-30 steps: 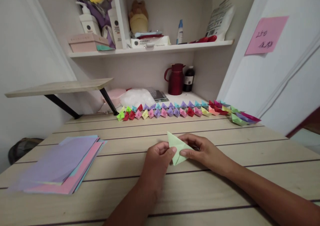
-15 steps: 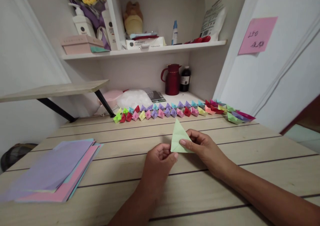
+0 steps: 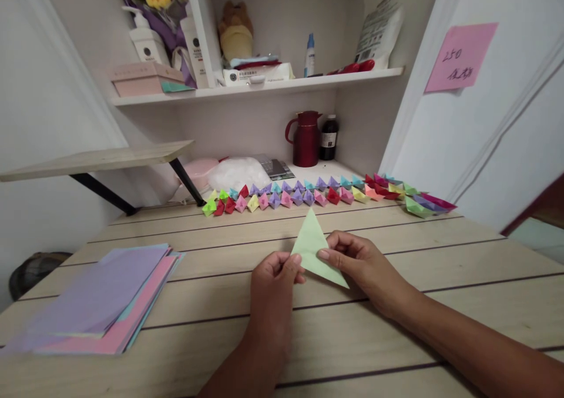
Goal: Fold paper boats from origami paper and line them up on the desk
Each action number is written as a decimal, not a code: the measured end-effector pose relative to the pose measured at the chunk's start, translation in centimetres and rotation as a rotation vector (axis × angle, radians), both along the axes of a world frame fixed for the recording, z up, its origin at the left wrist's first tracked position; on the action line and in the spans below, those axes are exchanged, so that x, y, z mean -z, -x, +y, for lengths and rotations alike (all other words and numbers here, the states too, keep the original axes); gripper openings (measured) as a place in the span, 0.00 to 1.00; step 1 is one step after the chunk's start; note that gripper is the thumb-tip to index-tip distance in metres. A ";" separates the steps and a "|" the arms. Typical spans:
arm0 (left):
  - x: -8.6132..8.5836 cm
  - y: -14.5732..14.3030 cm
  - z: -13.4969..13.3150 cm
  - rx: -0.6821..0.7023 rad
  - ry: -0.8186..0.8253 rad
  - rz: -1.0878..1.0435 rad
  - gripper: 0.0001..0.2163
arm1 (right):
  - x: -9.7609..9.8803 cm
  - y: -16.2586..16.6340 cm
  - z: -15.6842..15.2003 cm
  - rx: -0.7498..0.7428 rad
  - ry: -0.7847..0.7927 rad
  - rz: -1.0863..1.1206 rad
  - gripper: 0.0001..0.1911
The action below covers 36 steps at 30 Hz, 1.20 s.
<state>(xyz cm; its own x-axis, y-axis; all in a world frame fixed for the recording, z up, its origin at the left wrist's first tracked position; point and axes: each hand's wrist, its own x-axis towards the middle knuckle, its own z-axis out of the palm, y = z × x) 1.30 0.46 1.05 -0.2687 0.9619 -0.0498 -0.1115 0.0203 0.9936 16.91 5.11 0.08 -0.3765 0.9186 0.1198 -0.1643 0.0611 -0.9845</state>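
A pale green sheet of folded paper [image 3: 312, 246], triangular in outline with one corner pointing away from me, is held between both hands just above the table. My left hand [image 3: 277, 274] pinches its left edge, thumb on top and fingers curled beneath. From the right, my right hand [image 3: 356, 263] grips the opposite side, its thumb lying on the paper's face and the other fingers partly hidden behind. Beyond the hands, small folded paper boats [image 3: 297, 197] in many colours stand in rows along the table's back.
At the left lies a stack of coloured paper sheets [image 3: 106, 292]. A raised wooden shelf [image 3: 97, 158] on black legs overhangs the table's back left. Behind the boats stand a dark red jug [image 3: 306, 139], a dark bottle [image 3: 328, 138] and a white plastic bag [image 3: 240, 173].
The green paper has turned, its lower right corner now pointing toward me. My left thumb has moved up onto the paper's left edge. The right hand keeps its grip.
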 end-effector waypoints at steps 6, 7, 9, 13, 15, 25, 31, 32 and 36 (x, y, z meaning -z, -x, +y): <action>-0.1 0.2 0.0 0.012 -0.008 0.000 0.08 | 0.0 0.2 0.1 0.001 0.051 0.088 0.09; 0.0 0.2 0.0 0.012 -0.007 0.006 0.09 | -0.1 0.3 0.0 -0.003 0.068 0.118 0.09; 0.1 0.3 0.0 0.012 -0.001 0.021 0.09 | -0.4 0.3 -0.1 -0.004 0.096 0.178 0.10; 0.1 0.3 0.1 0.026 0.004 0.047 0.09 | -0.8 0.3 -0.5 -0.030 0.108 0.259 0.23; 0.0 0.3 0.1 0.039 0.003 0.073 0.09 | -0.9 0.3 -0.7 -0.059 0.104 0.258 0.34; -0.4 0.0 0.1 0.016 -0.006 0.167 0.11 | -1.1 0.6 -0.6 -0.162 0.144 0.184 0.20; 0.2 -0.1 0.4 0.000 -0.058 0.016 0.10 | -0.9 0.4 -0.4 -0.085 0.196 0.200 0.15; 0.2 -0.1 0.4 -0.001 -0.071 -0.024 0.12 | -0.8 0.4 -0.4 -0.077 0.195 0.198 0.15; 0.0 0.2 0.5 0.067 -0.051 -0.029 0.12 | -0.6 0.4 -0.3 -0.086 0.174 0.190 0.14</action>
<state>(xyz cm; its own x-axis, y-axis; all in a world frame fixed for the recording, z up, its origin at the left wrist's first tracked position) 1.14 0.95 1.09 -0.2024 0.9793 -0.0067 -0.1404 -0.0222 0.9899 16.54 4.77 0.68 -0.4398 0.8972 0.0392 -0.3443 -0.1282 -0.9301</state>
